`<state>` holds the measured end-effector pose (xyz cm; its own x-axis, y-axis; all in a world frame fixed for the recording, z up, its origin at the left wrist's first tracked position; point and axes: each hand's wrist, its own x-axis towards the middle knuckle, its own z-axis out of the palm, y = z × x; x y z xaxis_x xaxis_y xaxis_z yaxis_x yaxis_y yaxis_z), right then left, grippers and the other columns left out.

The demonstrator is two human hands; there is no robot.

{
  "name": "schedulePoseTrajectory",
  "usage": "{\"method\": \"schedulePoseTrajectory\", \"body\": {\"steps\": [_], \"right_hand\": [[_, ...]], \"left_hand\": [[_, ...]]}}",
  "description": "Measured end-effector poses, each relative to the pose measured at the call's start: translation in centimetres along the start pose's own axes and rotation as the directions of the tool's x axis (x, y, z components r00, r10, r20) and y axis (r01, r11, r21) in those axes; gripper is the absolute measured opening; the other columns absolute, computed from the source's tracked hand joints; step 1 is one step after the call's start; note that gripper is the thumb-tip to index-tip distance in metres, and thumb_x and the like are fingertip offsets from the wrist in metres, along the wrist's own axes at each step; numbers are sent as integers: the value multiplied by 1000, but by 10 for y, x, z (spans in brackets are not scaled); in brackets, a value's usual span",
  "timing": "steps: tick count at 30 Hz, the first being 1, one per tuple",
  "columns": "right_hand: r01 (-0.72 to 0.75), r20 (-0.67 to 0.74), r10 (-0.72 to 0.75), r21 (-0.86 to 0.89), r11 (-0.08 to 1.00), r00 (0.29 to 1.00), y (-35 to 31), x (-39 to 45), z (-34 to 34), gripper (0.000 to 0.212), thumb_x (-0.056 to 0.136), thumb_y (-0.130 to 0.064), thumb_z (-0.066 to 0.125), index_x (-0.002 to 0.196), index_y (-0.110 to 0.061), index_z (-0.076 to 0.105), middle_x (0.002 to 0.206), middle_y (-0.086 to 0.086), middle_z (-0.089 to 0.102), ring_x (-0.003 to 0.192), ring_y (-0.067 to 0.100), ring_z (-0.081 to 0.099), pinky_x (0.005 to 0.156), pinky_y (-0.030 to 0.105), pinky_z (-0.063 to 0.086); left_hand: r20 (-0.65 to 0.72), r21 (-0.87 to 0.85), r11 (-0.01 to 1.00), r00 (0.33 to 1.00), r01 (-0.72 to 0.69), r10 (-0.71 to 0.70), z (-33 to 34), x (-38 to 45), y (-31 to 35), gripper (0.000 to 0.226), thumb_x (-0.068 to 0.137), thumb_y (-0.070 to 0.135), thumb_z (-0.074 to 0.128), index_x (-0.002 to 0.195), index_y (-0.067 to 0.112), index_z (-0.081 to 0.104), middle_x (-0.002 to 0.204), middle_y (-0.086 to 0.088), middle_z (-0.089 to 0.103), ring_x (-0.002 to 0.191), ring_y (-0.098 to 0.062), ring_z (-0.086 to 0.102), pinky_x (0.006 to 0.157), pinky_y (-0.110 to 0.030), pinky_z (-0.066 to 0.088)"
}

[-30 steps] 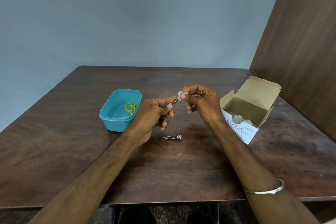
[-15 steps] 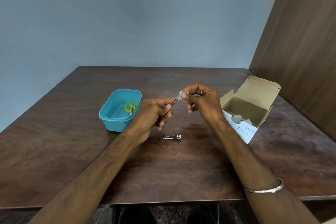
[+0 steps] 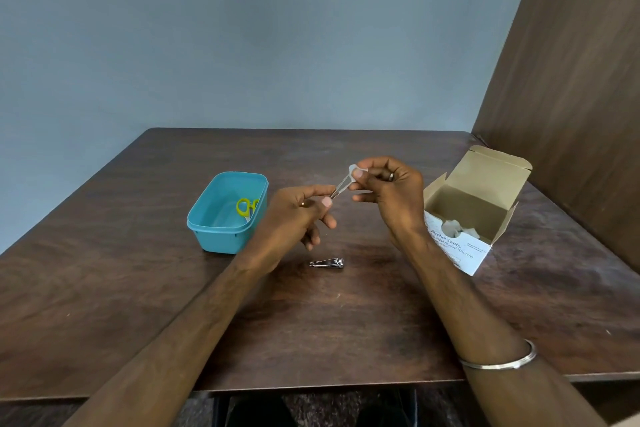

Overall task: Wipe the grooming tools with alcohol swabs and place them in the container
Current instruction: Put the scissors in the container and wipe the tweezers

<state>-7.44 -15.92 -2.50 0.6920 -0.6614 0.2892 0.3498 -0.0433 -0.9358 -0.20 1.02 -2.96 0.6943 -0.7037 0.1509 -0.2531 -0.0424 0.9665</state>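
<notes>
Pinching slim silver tweezers (image 3: 341,188), left hand (image 3: 298,215); right hand (image 3: 391,194) pinching white swab (image 3: 353,170) on tips.

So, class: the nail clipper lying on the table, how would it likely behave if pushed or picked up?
The nail clipper looks metal, so probably stiff. It lies flat, so likely slides rather than rolls. Its shiny finish may be slippery.

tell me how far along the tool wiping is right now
Done: the yellow-handled scissors already lie in the teal container. In hand: the left hand grips the tweezers while the right hand pinches a white swab on their tip. Left: the nail clipper lies on the table, not yet picked up. The swab box stands open.
</notes>
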Motion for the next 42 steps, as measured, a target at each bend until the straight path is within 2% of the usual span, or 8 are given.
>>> {"method": "schedulePoseTrajectory", "body": {"steps": [2, 4, 6, 8, 11, 16, 25, 42], "right_hand": [[-2, 5, 2, 7, 1000, 1000, 0, 0, 0, 10, 85, 2, 76, 89, -6, 71, 77, 9, 74, 63, 19, 72, 55, 30, 61], [-7, 29, 7, 6, 1000, 1000, 1, 0, 0, 11, 86, 1, 76, 90, -7, 72, 78, 9, 75, 65, 20, 73, 56, 31, 61], [-7, 54, 6, 3, 1000, 999, 2, 0, 1, 11, 87, 0, 75, 91, -11, 72, 84, 10, 76, 70, 22, 75, 56, 32, 61], [9, 60, -9, 1, 1000, 998, 2, -1, 1, 12, 88, -2, 75, 90, -13, 72, 88, 9, 76, 73, 23, 75, 55, 33, 61], [28, 66, -27, -22, 999, 997, 1, 0, -1, 12, 87, -4, 76, 89, -15, 73, 84, 4, 74, 63, 19, 71, 52, 32, 59], [19, 186, -3, -82, 996, 983, 1, -4, 4, 13, 84, -7, 80, 86, -19, 75, 79, 3, 75, 50, 15, 63, 45, 29, 54], [19, 108, -12, -65, 998, 994, 2, -1, -1, 10, 86, -10, 79, 91, -17, 73, 77, 7, 74, 47, 17, 60, 45, 29, 53], [15, 109, -8, -59, 998, 994, 4, 0, -3, 10, 86, -15, 79, 95, -16, 73, 81, 11, 75, 49, 18, 60, 47, 30, 53]], "left_hand": [[-31, 194, 978, 996, -73, 80, 1, 1, -2, 26, 97, 24, 61, 123, 20, 65, 76, 0, 75, 47, -13, 60, 45, -24, 51], [-65, 440, 889, 983, -127, 173, 2, 1, -5, 24, 97, 26, 61, 120, 22, 65, 72, 6, 74, 46, -8, 61, 45, -16, 50], [-104, 487, 865, 975, -123, 197, 3, 1, -5, 21, 99, 25, 58, 118, 21, 66, 71, 8, 73, 47, -8, 63, 45, -15, 49], [-146, 379, 923, 980, -71, 135, 2, 1, -5, 21, 100, 23, 55, 118, 19, 65, 71, 3, 74, 47, -12, 64, 44, -20, 50], [-155, 69, 997, 988, 18, -7, 2, 0, -3, 22, 102, 18, 52, 120, 14, 63, 74, -6, 75, 44, -16, 62, 41, -26, 51], [-24, -215, 973, 995, 88, -95, 0, -1, 3, 26, 101, 13, 53, 126, 14, 62, 75, -14, 74, 45, -17, 60, 42, -27, 51], [71, -283, 954, 994, 99, -83, 0, -3, 3, 34, 100, 10, 52, 126, 26, 66, 62, -5, 62, 44, -15, 51, 42, -24, 45], [114, -335, 924, 981, 186, -157, -1, -5, 9, 35, 101, 6, 46, 131, 12, 62, 59, -3, 52, 43, -13, 46, 40, -23, 42]]}}
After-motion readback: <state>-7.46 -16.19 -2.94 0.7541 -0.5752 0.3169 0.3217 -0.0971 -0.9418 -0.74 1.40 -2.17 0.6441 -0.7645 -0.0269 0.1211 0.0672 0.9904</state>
